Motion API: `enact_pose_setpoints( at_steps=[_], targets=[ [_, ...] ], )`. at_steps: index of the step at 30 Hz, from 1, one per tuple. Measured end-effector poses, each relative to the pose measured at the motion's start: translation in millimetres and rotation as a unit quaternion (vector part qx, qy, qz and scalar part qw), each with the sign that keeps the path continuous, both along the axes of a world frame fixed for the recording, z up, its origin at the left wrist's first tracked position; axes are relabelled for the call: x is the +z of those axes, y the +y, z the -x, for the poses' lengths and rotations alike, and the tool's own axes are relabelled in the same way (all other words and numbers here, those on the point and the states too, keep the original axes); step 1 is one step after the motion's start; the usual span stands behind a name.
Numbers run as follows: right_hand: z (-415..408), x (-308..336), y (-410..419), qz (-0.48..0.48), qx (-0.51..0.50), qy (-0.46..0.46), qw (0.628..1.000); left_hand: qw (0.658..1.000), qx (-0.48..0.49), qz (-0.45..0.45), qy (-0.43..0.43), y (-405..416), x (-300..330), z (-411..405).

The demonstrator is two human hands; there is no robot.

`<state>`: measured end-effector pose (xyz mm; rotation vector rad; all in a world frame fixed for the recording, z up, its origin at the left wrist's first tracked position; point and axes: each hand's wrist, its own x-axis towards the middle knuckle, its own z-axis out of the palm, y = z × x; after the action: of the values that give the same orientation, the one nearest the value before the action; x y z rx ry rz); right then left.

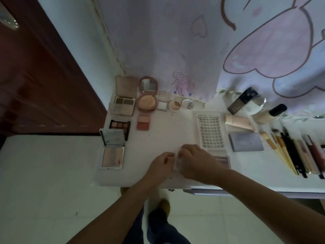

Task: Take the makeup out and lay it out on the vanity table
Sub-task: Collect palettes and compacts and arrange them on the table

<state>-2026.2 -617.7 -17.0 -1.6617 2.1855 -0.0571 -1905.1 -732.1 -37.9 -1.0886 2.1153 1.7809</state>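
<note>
Both hands meet low over the white vanity table (158,136): the right hand (195,162) curls round a small clear case (178,160), the left hand (161,164) pinching at its edge. Open palettes (123,106) lie beyond the left hand; a lash tray (211,131) and brushes (281,150) sit past the right.

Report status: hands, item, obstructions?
Left hand and right hand both grip small clear plastic case above white vanity table. Tray of false lashes close beside right hand.
</note>
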Motion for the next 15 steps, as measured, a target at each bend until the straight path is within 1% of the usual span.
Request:
enact_pose_setpoints(
  at_steps=[1,2,3,4,5,7,9,12,13,14,15],
  targets=[
    [-5,7,-4,0.029,-0.046,-0.053,0.997,0.989,0.043,-0.139,0.012,-6,7,-4],
    [-10,13,-8,0.058,-0.077,-0.1,0.99,0.956,0.081,-0.281,0.033,-11,13,-8],
    [-15,20,-13,0.083,-0.093,-0.132,0.983,0.918,0.119,-0.374,0.05,-15,19,-13],
    [-19,27,-18,0.108,-0.099,-0.154,0.977,0.891,0.141,-0.427,0.068,-18,23,-17],
    [-21,32,-24,0.125,-0.102,-0.17,0.972,0.873,0.153,-0.455,0.089,-20,26,-19],
    [-22,43,-32,0.134,-0.105,-0.195,0.966,0.86,0.168,-0.469,0.112,-23,32,-19],
    [-17,51,-37,0.119,-0.114,-0.223,0.961,0.845,0.19,-0.486,0.118,-28,37,-21],
    [-4,60,-46,0.079,-0.111,-0.296,0.945,0.817,0.2,-0.528,0.115,-34,35,-30],
    [2,63,-49,0.061,-0.12,-0.329,0.935,0.808,0.204,-0.541,0.113,-35,33,-33],
    [8,67,-54,0.045,-0.14,-0.378,0.914,0.799,0.211,-0.553,0.108,-36,31,-36],
    [15,69,-58,0.041,-0.173,-0.437,0.882,0.79,0.218,-0.563,0.102,-36,28,-40]
  ],
)
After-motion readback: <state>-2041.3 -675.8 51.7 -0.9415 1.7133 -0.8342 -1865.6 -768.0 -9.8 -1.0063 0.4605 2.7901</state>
